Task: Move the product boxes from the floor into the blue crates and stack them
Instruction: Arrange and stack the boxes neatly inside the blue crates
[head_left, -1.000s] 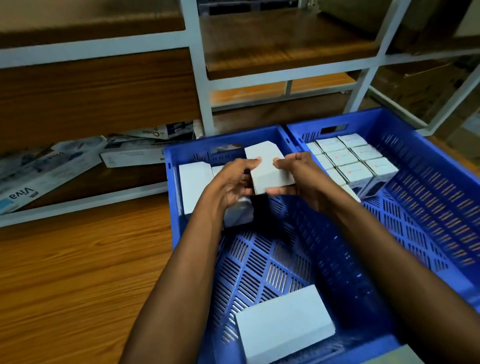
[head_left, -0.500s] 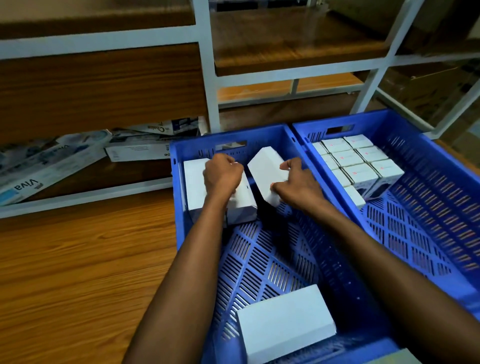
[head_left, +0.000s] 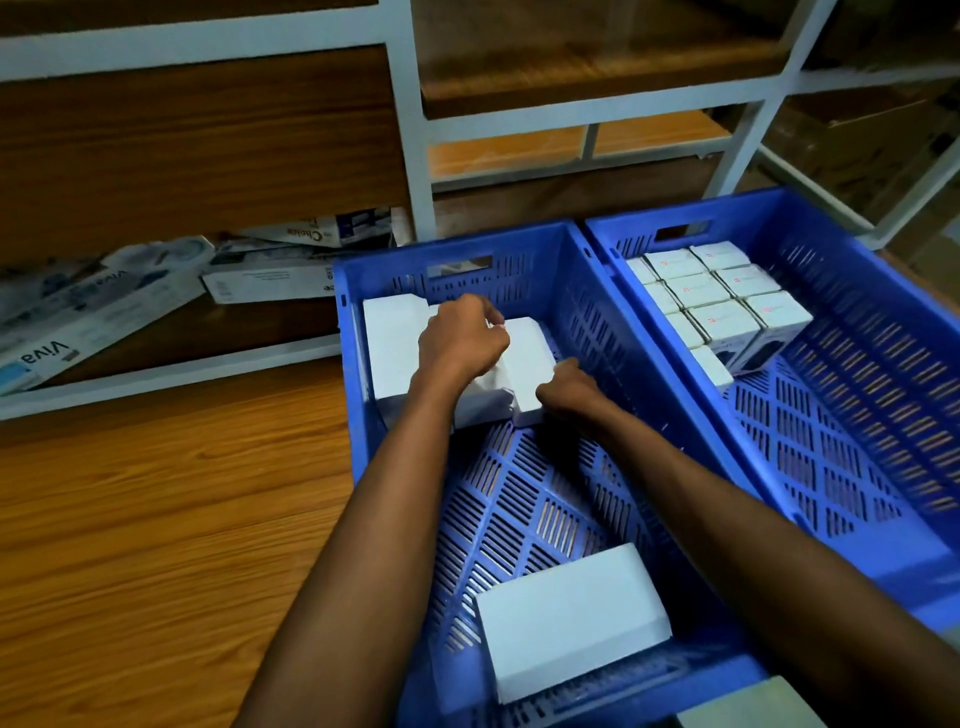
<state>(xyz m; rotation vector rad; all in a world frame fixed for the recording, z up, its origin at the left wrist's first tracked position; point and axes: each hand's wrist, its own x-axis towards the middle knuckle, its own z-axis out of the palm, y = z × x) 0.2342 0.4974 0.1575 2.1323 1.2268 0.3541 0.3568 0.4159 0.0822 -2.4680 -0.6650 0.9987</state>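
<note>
Blue left crate (head_left: 524, 270) sits on wood-grain floor (head_left: 156, 519), touching right crate (head_left: 857, 332) along their long sides. Row of white boxes (head_left: 392, 343) stands in the left crate's far left corner, against the far wall. White box (head_left: 527, 358) is at the right end of that row, touching its neighbour, slightly tilted. Right hand (head_left: 569, 389) grips this box at its lower right side, fingers curled round the edge. Left hand (head_left: 460, 340) is on top of the row, knuckles up, fingers bent down to the box's upper left edge; they touch it, but whether they pinch it I cannot tell, as the fingertips are hidden. Loose box (head_left: 569, 618) lies flat on the left crate's slotted bottom at the near end, well apart from the row. Stacked boxes (head_left: 722, 306) fill the right crate's far left corner, packed tight. Flattened cartons (head_left: 93, 317) lie under white shelf frame (head_left: 415, 130), beyond the crates.
</note>
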